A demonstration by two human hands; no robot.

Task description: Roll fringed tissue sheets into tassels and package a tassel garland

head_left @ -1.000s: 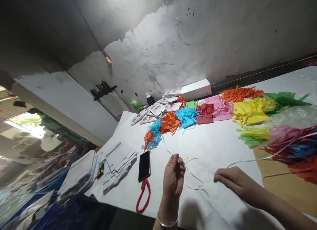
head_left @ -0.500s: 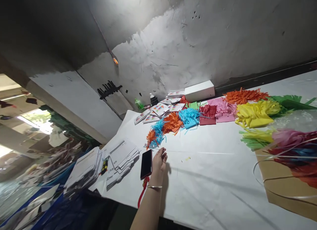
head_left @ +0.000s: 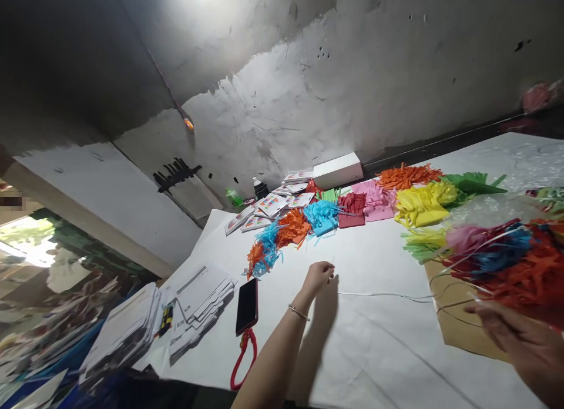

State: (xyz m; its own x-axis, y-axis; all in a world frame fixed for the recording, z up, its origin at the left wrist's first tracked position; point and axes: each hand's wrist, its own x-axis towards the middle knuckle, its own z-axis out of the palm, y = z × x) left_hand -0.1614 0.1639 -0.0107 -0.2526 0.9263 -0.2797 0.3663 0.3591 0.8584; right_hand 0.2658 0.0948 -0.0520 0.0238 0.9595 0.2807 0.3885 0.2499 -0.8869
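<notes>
A thin white ribbon strip (head_left: 383,294) is being stretched flat across the white paper-covered table (head_left: 379,362), running from the left hand (head_left: 318,275) rightward to the brown cardboard sheet (head_left: 458,327), where it is looping into loose curls. One end is being pinched between the fingertips (head_left: 329,270) of the left hand, fingers closed on it, wrist dressed with a thin bangle (head_left: 298,312). The right hand (head_left: 522,338) is being held over the cardboard's near edge, blurred; its fingers are looking spread and loose beside the curled lengths, but whether a strand is being gripped cannot be told.

The strip is being judged very light, limp and narrow, likely slick and springy enough to coil back on itself; it is best being taken at the very end with a fingertip pinch, and kept under gentle tension, since a hard tug could be creasing or snapping it.

Just beyond the right hand, a heap of red, blue and pink fringed paper tassels (head_left: 506,256) is being seen lying on the cardboard. Farther back, stacks of fringed tissue in yellow (head_left: 420,204), pink (head_left: 374,197), blue (head_left: 321,215) and orange (head_left: 293,227) are being lined along the table, with a white box (head_left: 337,170) near the wall. Near the left forearm, a dark phone (head_left: 247,298) with a red wrist strap (head_left: 242,359) is lying, and printed paper stacks (head_left: 198,303) are being piled at the table's left edge
</notes>
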